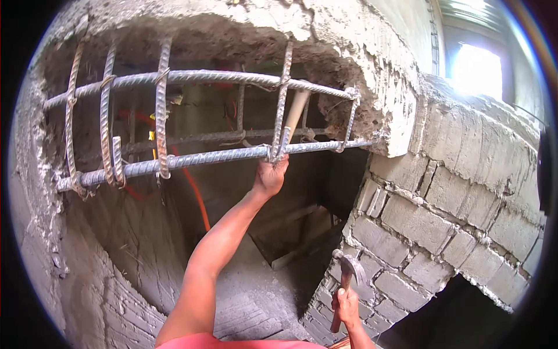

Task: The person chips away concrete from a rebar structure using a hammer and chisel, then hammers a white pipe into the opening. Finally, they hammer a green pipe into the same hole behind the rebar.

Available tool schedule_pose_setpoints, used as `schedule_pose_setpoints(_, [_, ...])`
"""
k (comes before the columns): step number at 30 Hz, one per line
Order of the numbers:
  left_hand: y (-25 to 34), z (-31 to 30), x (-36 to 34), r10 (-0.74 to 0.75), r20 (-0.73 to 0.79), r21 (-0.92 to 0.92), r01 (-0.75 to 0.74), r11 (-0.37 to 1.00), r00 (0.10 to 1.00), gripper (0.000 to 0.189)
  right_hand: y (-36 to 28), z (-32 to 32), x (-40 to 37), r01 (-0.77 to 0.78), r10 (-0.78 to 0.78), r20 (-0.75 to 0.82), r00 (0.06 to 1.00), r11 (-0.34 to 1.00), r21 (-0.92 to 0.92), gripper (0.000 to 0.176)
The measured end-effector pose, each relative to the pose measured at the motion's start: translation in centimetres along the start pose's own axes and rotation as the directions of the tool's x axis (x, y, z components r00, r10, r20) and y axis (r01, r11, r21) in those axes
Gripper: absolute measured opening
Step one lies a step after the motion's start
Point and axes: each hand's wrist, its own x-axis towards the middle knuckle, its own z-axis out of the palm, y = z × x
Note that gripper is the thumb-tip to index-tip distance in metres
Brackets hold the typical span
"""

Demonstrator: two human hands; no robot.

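Fingers of the right hand (347,303) wrap the hammer (351,269); the left hand (271,176) meets the rebar (215,157), its grip unclear.

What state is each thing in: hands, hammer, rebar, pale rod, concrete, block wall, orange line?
Left hand, raised to lower bar, grip unclear
Right hand, closed on hammer
Hammer, held, head up
Rebar, exposed, tied
Pale rod, slanted
Concrete, broken away around rebar
Block wall, unplastered, joints rough
Orange line, hanging
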Motion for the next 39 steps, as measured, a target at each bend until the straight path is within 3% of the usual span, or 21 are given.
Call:
schedule_pose_setpoints(6, [1.1, -1.1, 0.7, -0.1, 0.048, 0.167, 0.091, 0.982, 0.994, 0.018, 0.6, 1.5, 2.4, -0.018, 0.015, 0.111, 0.994, 0.999, 0.033, 0.059])
schedule_pose_setpoints(8, [0.7, -1.3, 0.6, 0.073, -0.024, 0.251, -0.064, 0.966, 0.997, 0.006, -0.1, 2.5, 2.5, 0.08, -0.084, 0.125, 0.989, 0.996, 0.033, 0.063])
schedule_pose_setpoints(9, [0.2, -1.9, 0.9, 0.16, 0.049, 0.505, -0.163, 0.848, 0.986, 0.018, -0.9, 2.6, 2.6, 0.151, -0.141, 0.148, 0.979, 0.987, -0.057, 0.069])
schedule_pose_setpoints(10, [0.2, -1.9, 1.0, 0.164, 0.05, 0.502, -0.167, 0.848, 0.985, 0.018, -1.6, 2.8, 3.3, 0.154, -0.145, 0.145, 0.979, 0.986, -0.058, 0.069])
schedule_pose_setpoints(12, [0.2, -1.8, 1.2, 0.064, 0.132, 0.703, -0.139, 0.698, 0.989, 0.033, -3.1, 3.1, 4.9, 0.479, -0.461, 0.134, 0.877, 0.86, -0.177, 0.06])
schedule_pose_setpoints(13, [-1.0, -1.6, 1.4, 0.063, 0.128, 0.701, -0.135, 0.7, 0.99, 0.033, -4.2, 2.4, 5.8, 0.551, -0.505, 0.224, 0.834, 0.792, -0.263, 0.051])
schedule_pose_setpoints(14, [-2.9, -0.9, 1.6, 0.223, 0.082, 0.662, -0.22, 0.716, 0.971, 0.015, -5.3, 2.2, 6.7, 0.626, -0.591, 0.207, 0.78, 0.732, -0.269, 0.048])
schedule_pose_setpoints(15, [-4.3, -0.3, 1.9, 0.377, 0.025, 0.628, -0.308, 0.714, 0.926, 0.035, -6.5, 2.2, 7.8, 0.697, -0.672, 0.193, 0.715, 0.662, -0.276, 0.045])
schedule_pose_setpoints(16, [-4.8, 0.3, 1.9, 0.446, 0.06, 0.711, -0.351, 0.609, 0.893, 0.033, -7.3, 1.7, 9.3, 0.748, -0.724, 0.224, 0.653, 0.568, -0.343, 0.035])
schedule_pose_setpoints(17, [-5.4, 0.8, 1.9, 0.389, 0.031, 0.658, -0.311, 0.685, 0.921, 0.033, -6.8, 1.7, 10.6, 0.57, -0.568, 0.099, 0.817, 0.771, -0.284, 0.021])
schedule_pose_setpoints(18, [-6.4, 1.3, 2.2, 0.33, 0.009, 0.6, -0.269, 0.753, 0.944, 0.034, -10.8, 1.5, 10.9, 0.635, -0.612, 0.17, 0.772, 0.732, -0.248, 0.009])
schedule_pose_setpoints(20, [-8.8, 2.2, 2.7, 0.301, -0.038, 0.502, -0.242, 0.83, 0.953, 0.044, -12.8, 1.0, 14.1, 0.731, -0.778, 0.269, 0.568, 0.327, -0.599, 0.01])
schedule_pose_setpoints(22, [-8.4, 2.5, 2.6, 0.318, -0.052, 0.462, -0.26, 0.848, 0.947, 0.048, -14.3, 0.6, 16.2, 0.745, -0.747, 0.175, 0.641, 0.551, -0.376, 0.012])
schedule_pose_setpoints(23, [-8.7, 2.4, 2.5, 0.301, -0.052, 0.437, -0.249, 0.864, 0.952, 0.049, -15.7, 0.7, 16.8, 0.751, -0.755, 0.174, 0.632, 0.542, -0.377, 0.012])
schedule_pose_setpoints(25, [-9.8, 1.7, 2.4, 0.318, -0.03, 0.458, -0.27, 0.847, 0.948, 0.048, -18.6, 1.0, 17.0, 0.876, -0.868, 0.269, 0.418, 0.307, -0.372, 0.014])
schedule_pose_setpoints(27, [-8.6, 1.8, 2.8, 0.336, -0.06, 0.44, -0.278, 0.854, 0.94, 0.045, -20.7, 1.7, 17.0, 0.882, -0.889, 0.266, 0.373, 0.251, -0.398, 0.015])
schedule_pose_setpoints(28, [-8.0, 1.8, 2.7, 0.344, -0.09, 0.423, -0.277, 0.863, 0.935, 0.043, -21.1, 2.0, 17.0, 0.882, -0.904, 0.264, 0.337, 0.205, -0.423, 0.035])
schedule_pose_setpoints(29, [-7.1, 1.6, 2.5, 0.406, -0.048, 0.509, -0.327, 0.796, 0.912, 0.038, -20.1, 1.9, 17.5, 0.837, -0.845, 0.246, 0.475, 0.347, -0.423, 0.033])
schedule_pose_setpoints(32, [-7.5, 1.3, 2.4, 0.387, -0.044, 0.577, -0.293, 0.763, 0.921, 0.035, -22.0, 2.8, 17.3, 0.815, -0.844, 0.221, 0.488, 0.351, -0.461, 0.032])
schedule_pose_setpoints(33, [-7.7, 1.2, 2.2, 0.388, -0.044, 0.578, -0.294, 0.761, 0.92, 0.035, -21.7, 2.3, 18.6, 0.865, -0.874, 0.253, 0.415, 0.293, -0.408, 0.015])
schedule_pose_setpoints(39, [-4.0, 2.0, 1.7, 0.467, -0.023, 0.614, -0.356, 0.704, 0.884, 0.032, -24.6, 3.4, 20.5, 0.896, -0.886, 0.292, 0.359, 0.239, -0.375, 0.016])
